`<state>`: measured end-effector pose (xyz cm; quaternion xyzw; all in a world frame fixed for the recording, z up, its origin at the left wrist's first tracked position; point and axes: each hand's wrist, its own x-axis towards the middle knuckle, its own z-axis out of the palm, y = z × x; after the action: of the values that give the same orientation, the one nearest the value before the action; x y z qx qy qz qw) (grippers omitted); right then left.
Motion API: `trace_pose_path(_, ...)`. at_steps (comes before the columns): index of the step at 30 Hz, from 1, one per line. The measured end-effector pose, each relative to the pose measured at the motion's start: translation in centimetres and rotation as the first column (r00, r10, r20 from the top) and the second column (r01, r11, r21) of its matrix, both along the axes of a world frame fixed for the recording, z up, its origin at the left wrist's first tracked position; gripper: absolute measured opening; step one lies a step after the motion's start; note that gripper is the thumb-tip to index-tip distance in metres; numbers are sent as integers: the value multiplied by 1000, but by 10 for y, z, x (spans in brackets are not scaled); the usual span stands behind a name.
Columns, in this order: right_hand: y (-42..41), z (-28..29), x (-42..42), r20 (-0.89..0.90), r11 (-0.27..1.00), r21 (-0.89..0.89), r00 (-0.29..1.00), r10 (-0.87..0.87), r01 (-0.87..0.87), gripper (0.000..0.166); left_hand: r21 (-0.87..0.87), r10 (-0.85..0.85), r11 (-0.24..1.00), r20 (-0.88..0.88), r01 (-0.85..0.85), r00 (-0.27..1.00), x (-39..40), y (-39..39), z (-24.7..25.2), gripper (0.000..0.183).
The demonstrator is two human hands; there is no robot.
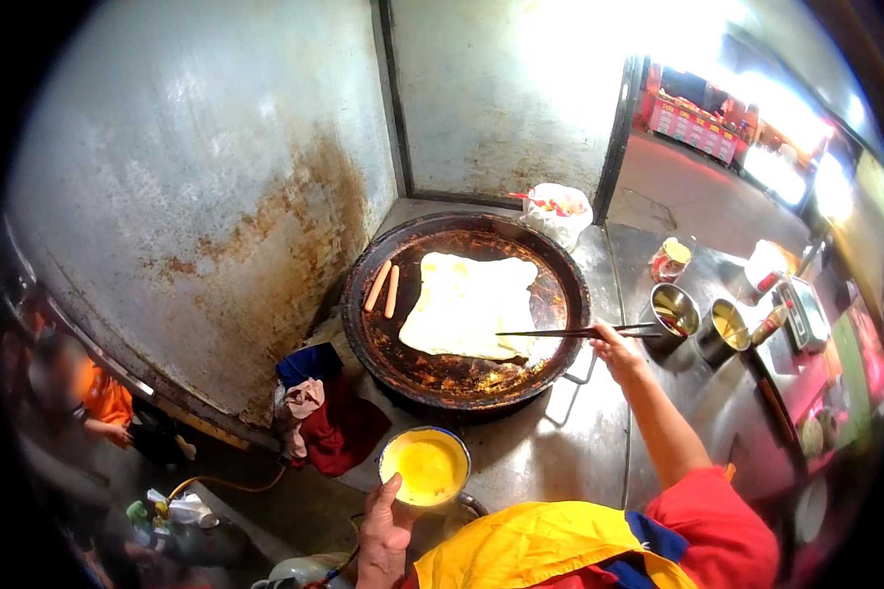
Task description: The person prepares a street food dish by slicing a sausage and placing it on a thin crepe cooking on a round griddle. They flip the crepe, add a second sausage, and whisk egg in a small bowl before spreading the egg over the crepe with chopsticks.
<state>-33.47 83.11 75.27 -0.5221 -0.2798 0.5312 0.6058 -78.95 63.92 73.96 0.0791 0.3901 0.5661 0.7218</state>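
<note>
My left hand [385, 534] grips an enamel mug [462, 444] of beaten egg [426, 467], thumb over its rim, below the pan's near edge. In my right hand [619, 350] is a pair of dark chopsticks [560, 333], pointing left. Their tips reach the right part of a pale, roughly square flatbread [471, 305]; I cannot tell whether they touch it. The bread lies flat on a large round griddle pan [464, 383] with a dark, oily surface. Two sausages [384, 289] rest side by side at the pan's left.
A white plastic bag [558, 221] stands behind the pan. To the right are metal pots [674, 313], a jar [669, 261] and a scale [804, 314]. Cloths [339, 427] lie at the left front. Stained metal walls [228, 184] rise behind. A person [103, 397] is at far left.
</note>
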Motion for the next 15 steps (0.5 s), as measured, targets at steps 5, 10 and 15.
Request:
trace_pose_path(5,-80,39,-9,282,967,243,948,-147,78,22,-37,-33,999,72,36,997,8,1,8,61)
trace_pose_path(10,-150,57,-92,525,889,250,825,209,-384,12,25,-128,992,159,126,979,29,17,45,65)
trace_pose_path(15,-180,58,-144,700,550,272,555,450,-790,24,138,-269,960,220,243,938,56,30,76,67)
